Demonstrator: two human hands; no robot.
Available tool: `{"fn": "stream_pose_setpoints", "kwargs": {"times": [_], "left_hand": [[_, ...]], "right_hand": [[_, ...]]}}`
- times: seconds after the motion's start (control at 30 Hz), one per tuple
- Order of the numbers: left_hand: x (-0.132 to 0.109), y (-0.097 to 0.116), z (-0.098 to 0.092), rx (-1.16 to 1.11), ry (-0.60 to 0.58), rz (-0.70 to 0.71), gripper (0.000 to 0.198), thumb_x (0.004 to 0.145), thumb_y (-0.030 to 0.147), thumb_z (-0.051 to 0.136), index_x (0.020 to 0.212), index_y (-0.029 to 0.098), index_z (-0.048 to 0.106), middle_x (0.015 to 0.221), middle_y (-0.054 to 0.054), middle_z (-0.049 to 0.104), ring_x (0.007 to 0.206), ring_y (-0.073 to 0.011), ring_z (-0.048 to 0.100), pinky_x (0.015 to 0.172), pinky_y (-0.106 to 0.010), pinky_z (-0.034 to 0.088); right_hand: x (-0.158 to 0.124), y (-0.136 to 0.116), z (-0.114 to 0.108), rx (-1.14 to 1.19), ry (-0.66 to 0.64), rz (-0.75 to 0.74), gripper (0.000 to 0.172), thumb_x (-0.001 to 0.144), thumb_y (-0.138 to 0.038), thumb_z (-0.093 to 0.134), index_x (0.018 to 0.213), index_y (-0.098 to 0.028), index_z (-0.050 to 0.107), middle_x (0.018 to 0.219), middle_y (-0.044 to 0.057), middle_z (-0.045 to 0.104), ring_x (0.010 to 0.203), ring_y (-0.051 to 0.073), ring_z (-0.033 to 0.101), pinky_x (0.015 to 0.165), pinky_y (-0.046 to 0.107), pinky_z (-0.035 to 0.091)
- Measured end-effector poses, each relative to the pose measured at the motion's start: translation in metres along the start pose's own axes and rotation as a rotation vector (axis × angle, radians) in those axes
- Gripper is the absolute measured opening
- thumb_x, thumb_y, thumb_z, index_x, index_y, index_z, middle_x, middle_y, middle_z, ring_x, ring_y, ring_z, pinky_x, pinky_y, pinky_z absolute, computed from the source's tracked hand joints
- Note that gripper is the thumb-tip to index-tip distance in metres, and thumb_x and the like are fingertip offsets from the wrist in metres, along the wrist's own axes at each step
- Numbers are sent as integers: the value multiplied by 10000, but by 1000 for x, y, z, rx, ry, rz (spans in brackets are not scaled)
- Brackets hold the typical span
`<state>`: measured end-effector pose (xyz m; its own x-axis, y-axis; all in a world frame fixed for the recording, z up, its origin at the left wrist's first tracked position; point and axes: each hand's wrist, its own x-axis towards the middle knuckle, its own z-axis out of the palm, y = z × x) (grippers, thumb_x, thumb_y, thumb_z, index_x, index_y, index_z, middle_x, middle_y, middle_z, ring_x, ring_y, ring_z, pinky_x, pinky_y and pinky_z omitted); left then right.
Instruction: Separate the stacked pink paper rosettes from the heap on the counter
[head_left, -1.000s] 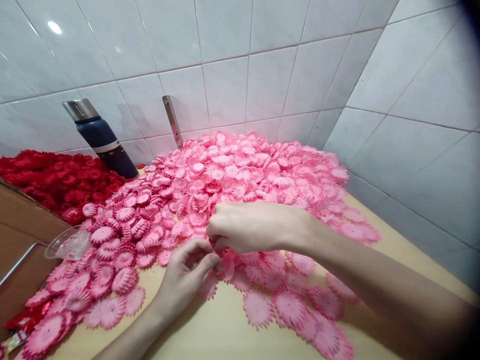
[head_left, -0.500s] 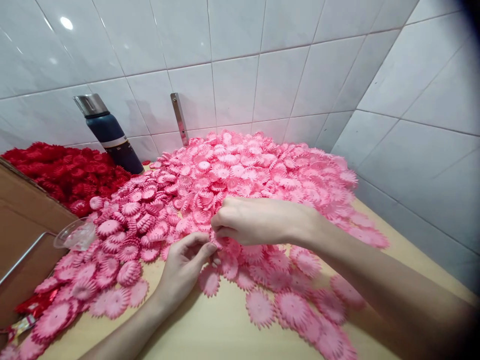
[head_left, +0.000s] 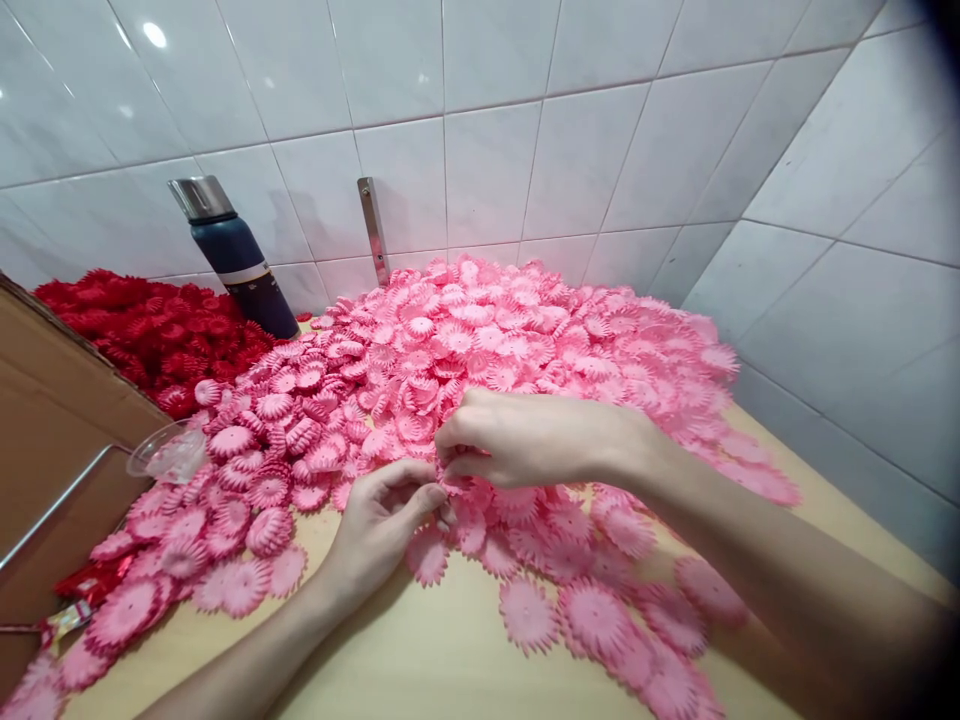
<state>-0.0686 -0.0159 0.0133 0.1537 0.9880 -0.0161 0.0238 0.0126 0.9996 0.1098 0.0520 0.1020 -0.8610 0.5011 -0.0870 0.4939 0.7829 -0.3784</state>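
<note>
A big heap of pink scalloped fabric flower pieces (head_left: 480,330) spreads over the table, single discs lying flat along its near edge. At the heap's near side my left hand (head_left: 394,515) is closed, thumb and fingers pinched together. My right hand (head_left: 517,435) meets it from the right, fingers curled, the knuckles facing up. The fingertips of both hands come close together just above the pink pieces. What they pinch is small and mostly hidden by the fingers, so I cannot make it out.
Behind the heap a dark blue bottle (head_left: 244,265) leans beside a pile of red pieces (head_left: 150,330). A cardboard box (head_left: 67,400) and a clear plastic cup (head_left: 172,455) are at left. A metal bracket (head_left: 373,230) stands against the tiled wall (head_left: 495,150).
The whole view has shifted slightly, so things appear a little further right. Both hands stay pinched together at the same place by the heap.
</note>
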Motion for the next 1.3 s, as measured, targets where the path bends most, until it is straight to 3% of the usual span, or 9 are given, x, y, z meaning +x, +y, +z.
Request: {"fn": "stream_pose_setpoints", "kwargs": {"times": [0.37, 0.57, 0.93, 1.17, 1.3], "left_hand": [[0, 1, 0, 31, -21, -20, 167, 828, 278, 660, 875, 118, 674, 698, -26, 693, 621, -116, 641, 609, -199, 520], [0, 5, 0, 0, -57, -23, 179, 845, 309, 644, 859, 130, 642, 681, -14, 682, 625, -112, 637, 613, -196, 513], [3, 6, -2, -88, -117, -26, 167, 884, 284, 599, 793, 146, 574, 670, -2, 645, 628, -110, 599, 633, -221, 494], [2, 9, -5, -123, -144, -18, 159, 891, 270, 593, 786, 150, 586, 681, 3, 640, 647, -105, 603, 651, -222, 502], [0, 6, -6, -131, -154, -29, 171, 861, 271, 635, 762, 149, 566, 654, 7, 647, 598, -89, 589, 586, -192, 475]], "right_hand": [[-1, 2, 2, -50, -29, -9, 188, 782, -66, 441, 656, -163, 541, 641, 0, 486, 541, 87, 395, 435, 231, 239], [-4, 3, -4, -50, -45, 24, 143, 839, -125, 448, 775, -174, 566, 764, 12, 551, 580, 88, 434, 452, 219, 275], [-10, 6, -10, -94, 60, 7, 125, 832, -100, 416, 761, -174, 488, 781, 14, 561, 696, 119, 472, 615, 262, 335], [-14, -2, -16, -139, 94, 62, 171, 845, -90, 408, 701, -179, 431, 710, 7, 513, 615, 114, 413, 519, 266, 255], [-23, 12, -28, -130, 217, 149, 234, 837, -42, 393, 655, -185, 363, 641, -3, 440, 564, 110, 334, 539, 298, 222]]}}
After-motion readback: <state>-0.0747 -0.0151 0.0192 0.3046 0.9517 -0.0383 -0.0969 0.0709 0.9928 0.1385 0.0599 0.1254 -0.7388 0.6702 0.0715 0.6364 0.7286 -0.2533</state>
